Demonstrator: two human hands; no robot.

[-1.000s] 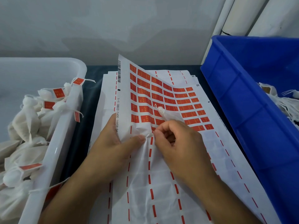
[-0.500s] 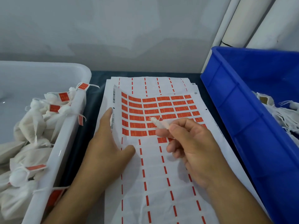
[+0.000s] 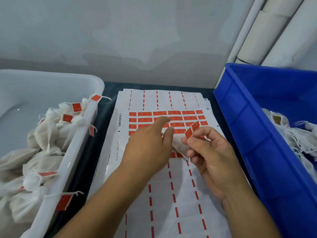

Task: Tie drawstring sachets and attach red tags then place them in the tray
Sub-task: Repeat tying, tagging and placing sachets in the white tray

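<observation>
My right hand (image 3: 214, 157) pinches a peeled red tag (image 3: 192, 129) between thumb and fingertips, and a small white sachet (image 3: 178, 146) is tucked under the same fingers. My left hand (image 3: 147, 148) hovers over the label sheet (image 3: 159, 102) with fingers spread, its thumb touching the sachet's upper end. Rows of red tags (image 3: 175, 113) remain on the sheet behind both hands. At the left, the white tray (image 3: 80, 140) holds several tagged sachets (image 3: 46, 133).
A blue bin (image 3: 257, 127) at the right holds untagged sachets with loose strings (image 3: 298, 140). The sheet lies on a dark table between the two containers. A grey wall is close behind, with white pipes at the upper right.
The lifted sheet has been laid flat. My right hand peeled a red tag off it and now holds it up with the sachet. My left hand moved off the sheet's left edge toward the sachet.
</observation>
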